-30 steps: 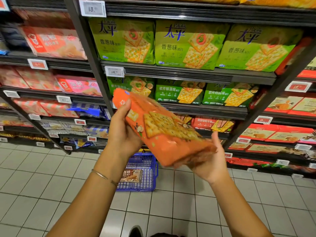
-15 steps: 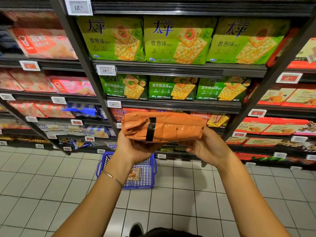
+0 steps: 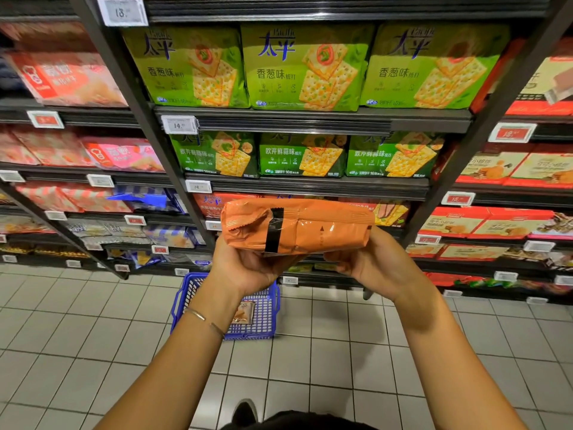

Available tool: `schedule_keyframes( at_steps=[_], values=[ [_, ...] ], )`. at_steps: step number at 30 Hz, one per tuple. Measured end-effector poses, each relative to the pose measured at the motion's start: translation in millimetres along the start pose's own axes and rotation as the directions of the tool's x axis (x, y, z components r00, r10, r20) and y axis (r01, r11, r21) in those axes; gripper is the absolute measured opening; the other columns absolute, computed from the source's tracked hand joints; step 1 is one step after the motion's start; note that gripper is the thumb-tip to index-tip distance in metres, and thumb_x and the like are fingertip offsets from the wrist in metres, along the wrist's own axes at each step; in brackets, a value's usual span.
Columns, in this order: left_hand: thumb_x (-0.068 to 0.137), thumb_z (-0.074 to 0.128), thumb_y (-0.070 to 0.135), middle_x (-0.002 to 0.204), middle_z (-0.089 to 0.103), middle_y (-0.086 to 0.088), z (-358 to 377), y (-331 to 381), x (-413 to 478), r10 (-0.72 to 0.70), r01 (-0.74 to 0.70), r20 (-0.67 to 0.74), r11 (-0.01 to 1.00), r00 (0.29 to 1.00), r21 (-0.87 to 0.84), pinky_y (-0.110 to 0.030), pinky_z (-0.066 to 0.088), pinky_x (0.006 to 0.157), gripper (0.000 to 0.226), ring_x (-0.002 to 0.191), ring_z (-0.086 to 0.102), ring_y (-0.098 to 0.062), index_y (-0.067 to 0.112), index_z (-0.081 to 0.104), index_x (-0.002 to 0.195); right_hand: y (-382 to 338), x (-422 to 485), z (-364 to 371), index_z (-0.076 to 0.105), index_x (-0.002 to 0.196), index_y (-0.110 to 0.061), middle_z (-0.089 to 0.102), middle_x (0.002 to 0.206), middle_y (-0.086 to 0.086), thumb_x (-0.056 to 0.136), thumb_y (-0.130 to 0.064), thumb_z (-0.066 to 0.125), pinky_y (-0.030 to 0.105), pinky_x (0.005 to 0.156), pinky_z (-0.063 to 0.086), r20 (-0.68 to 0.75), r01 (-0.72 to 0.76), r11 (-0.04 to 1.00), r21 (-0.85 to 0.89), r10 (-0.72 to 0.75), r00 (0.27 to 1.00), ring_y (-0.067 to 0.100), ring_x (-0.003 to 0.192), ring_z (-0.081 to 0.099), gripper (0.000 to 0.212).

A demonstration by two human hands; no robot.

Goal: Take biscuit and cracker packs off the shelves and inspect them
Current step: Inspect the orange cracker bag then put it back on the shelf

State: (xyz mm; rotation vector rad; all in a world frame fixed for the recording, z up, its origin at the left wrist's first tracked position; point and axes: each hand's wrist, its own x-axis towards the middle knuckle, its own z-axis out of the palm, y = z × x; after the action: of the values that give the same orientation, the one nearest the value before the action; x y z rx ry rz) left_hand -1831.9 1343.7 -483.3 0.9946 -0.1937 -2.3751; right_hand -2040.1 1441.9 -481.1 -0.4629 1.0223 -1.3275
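Head view puts the orange cracker pack [image 3: 297, 226] at the centre of the frame, lifted in front of the shelves [image 3: 310, 119] and above the blue basket [image 3: 186, 293] that stands on the tiled floor [image 3: 93, 336] lower down. Its long axis runs left to right across the picture, nearly level, with a narrow sealed side and a black stripe turned toward the camera. The left hand [image 3: 248, 268] cups it from beneath at the left-centre, under the stripe; the right hand [image 3: 372, 262] props the right end from below and behind. Both are closed around the pack, palms up, the fingers mostly hidden behind it. Neither hand is clearly nearer: each carries one end, so the pack spans the gap between them. In my judgement the inspection is under way, and turning another face into view would mean rolling the pack about that left-to-right axis, both wrists rotating together. Green packs [image 3: 307, 66] fill the shelves in the upper half, untouched.
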Motion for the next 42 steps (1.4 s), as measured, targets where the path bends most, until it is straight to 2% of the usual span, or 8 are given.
schedule_keyframes(
  at_steps=[5,10,16,21,25,34,39,42],
  values=[
    [0.082,0.061,0.043,0.134,0.068,-0.026,4.3,-14.9,10.8,0.084,-0.084,-0.020,0.996,0.996,-0.015,-0.066,0.046,0.110,0.060,0.127,0.062,-0.053,0.014,0.071,0.134,-4.9,-6.7,-11.5,0.080,0.108,-0.029,0.074,0.114,0.012,0.109,-0.037,0.044,0.031,0.060,0.055,-0.038,0.020,0.999,0.028,-0.019,0.999,0.028,0.087,0.074,0.037],
    [0.096,0.051,0.050,0.134,0.070,-0.021,3.2,-24.0,17.7,0.251,-0.265,-0.101,0.949,0.963,-0.170,-0.061,0.047,0.111,0.057,0.128,0.063,-0.047,0.014,0.069,0.137,-9.1,-14.4,-28.6,0.065,0.138,-0.024,0.064,0.141,0.016,0.096,-0.060,0.049,0.053,0.095,0.053,-0.003,0.060,0.994,0.090,-0.060,0.998,0.038,0.123,0.067,0.058],
    [0.086,0.067,0.056,0.110,0.079,-0.013,-0.2,-31.8,13.8,0.370,-0.436,-0.329,0.887,0.869,-0.152,-0.055,0.062,0.087,0.051,0.099,0.078,-0.033,0.017,0.074,0.117,-8.7,-30.8,-11.3,0.034,0.146,-0.065,0.032,0.165,-0.006,0.079,-0.077,0.066,0.055,0.113,0.041,-0.004,0.298,0.857,-0.421,-0.330,0.944,0.024,0.148,0.040,0.076],
    [0.087,0.067,0.058,0.111,0.078,-0.018,-3.1,-44.7,9.0,0.316,-0.392,-0.405,0.912,0.858,-0.118,-0.063,0.062,0.076,0.052,0.096,0.077,-0.040,0.018,0.072,0.121,-2.1,-34.9,-5.3,0.057,0.127,-0.059,0.022,0.164,-0.012,0.078,-0.059,0.081,0.014,0.106,0.039,0.138,0.415,0.614,-0.672,-0.446,0.884,0.011,0.152,0.026,0.054],
    [0.085,0.069,0.064,0.122,0.069,-0.021,-4.9,-54.8,9.9,0.269,-0.357,-0.437,0.925,0.858,-0.129,-0.067,0.061,0.079,0.062,0.105,0.071,-0.044,0.018,0.067,0.126,6.1,-34.3,-7.5,0.066,0.118,-0.050,0.023,0.163,-0.011,0.081,-0.030,0.087,0.045,0.121,0.036,0.124,0.437,0.561,-0.703,-0.509,0.852,0.015,0.154,0.023,0.047],
    [0.085,0.070,0.066,0.119,0.072,-0.020,-10.8,-53.1,17.6,0.243,-0.322,-0.455,0.941,0.857,-0.104,-0.066,0.061,0.076,0.062,0.104,0.071,-0.044,0.018,0.067,0.124,16.5,-19.7,-18.7,0.068,0.119,-0.031,0.063,0.129,-0.007,0.087,-0.019,0.083,0.052,0.108,0.047,0.177,0.536,0.572,-0.621,-0.563,0.807,0.025,0.133,0.051,0.037],
    [0.085,0.077,0.059,0.119,0.069,-0.023,-14.0,-43.2,16.3,0.252,-0.337,-0.455,0.935,0.854,-0.114,-0.071,0.058,0.084,0.057,0.105,0.070,-0.047,0.016,0.065,0.121,22.6,-3.0,-19.3,0.066,0.104,-0.027,0.071,0.108,-0.013,0.086,0.001,0.079,0.020,0.086,0.056,0.187,0.558,0.665,-0.496,-0.546,0.817,0.003,0.107,0.066,0.035],
    [0.083,0.085,0.045,0.120,0.068,-0.029,-18.3,-35.1,11.9,0.264,-0.360,-0.398,0.914,0.879,-0.188,-0.073,0.055,0.090,0.053,0.107,0.071,-0.049,0.013,0.065,0.121,29.4,8.2,-22.3,0.067,0.103,-0.024,0.072,0.107,-0.014,0.086,0.006,0.075,0.027,0.087,0.059,0.166,0.549,0.704,-0.450,-0.538,0.826,0.007,0.107,0.068,0.035]
  ],
)
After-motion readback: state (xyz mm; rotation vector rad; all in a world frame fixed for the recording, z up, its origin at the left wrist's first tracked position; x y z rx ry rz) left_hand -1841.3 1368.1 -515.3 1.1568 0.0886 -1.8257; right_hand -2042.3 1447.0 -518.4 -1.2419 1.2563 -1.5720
